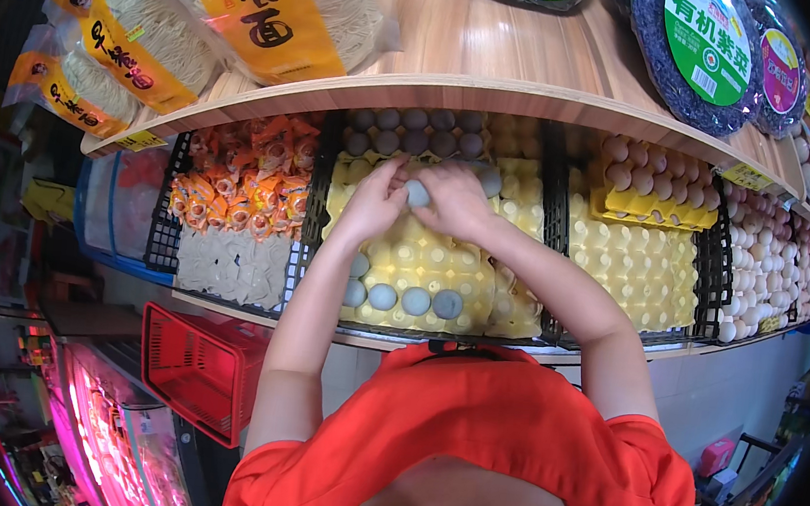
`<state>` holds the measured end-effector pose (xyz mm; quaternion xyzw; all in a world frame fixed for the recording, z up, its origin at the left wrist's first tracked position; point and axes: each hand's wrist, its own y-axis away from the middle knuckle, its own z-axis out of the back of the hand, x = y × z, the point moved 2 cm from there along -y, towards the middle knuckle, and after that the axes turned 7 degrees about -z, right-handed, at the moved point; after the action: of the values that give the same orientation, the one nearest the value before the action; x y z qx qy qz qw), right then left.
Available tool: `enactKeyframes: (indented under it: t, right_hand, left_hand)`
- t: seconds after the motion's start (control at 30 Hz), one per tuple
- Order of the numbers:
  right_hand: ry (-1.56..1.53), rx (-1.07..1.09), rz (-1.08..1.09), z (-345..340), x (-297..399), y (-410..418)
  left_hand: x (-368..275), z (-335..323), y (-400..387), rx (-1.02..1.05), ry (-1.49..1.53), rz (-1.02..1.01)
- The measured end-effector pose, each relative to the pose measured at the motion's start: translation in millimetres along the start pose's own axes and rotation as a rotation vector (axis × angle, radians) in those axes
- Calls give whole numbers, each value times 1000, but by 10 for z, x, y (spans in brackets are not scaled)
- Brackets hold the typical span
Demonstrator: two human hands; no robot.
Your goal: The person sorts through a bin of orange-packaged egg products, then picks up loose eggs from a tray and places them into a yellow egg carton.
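Note:
A pale blue-grey egg (417,193) sits between the thumb and fingers of my right hand (458,198). Close on its left is my left hand (379,199), fingers curled; whether it also grips something is hidden. Both hands are over a yellow egg tray (408,253) of mostly bare cups. Along the tray's front edge lie several bluish eggs (416,301). Another bluish egg (489,181) shows just beyond my right hand. Farther back, rows of darker grey eggs (416,141) rest in shadow under the shelf.
A wooden shelf edge (450,93) overhangs the trays, bearing bagged noodles (282,14) and packed dried seaweed (709,55). Black plastic crate walls (552,230) divide the sections. Orange-wrapped eggs (242,193) are left, brown eggs (661,179) right. A red basket (200,372) stands lower left.

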<state>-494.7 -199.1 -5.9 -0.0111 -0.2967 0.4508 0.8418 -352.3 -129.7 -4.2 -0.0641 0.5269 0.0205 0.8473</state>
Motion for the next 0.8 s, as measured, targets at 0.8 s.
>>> enactKeyframes:
  t: [0.8]
  right_hand:
    - [158,2,-63,-267,-320,-155]
  left_hand:
    - [549,-211,-137,-50,71,91]
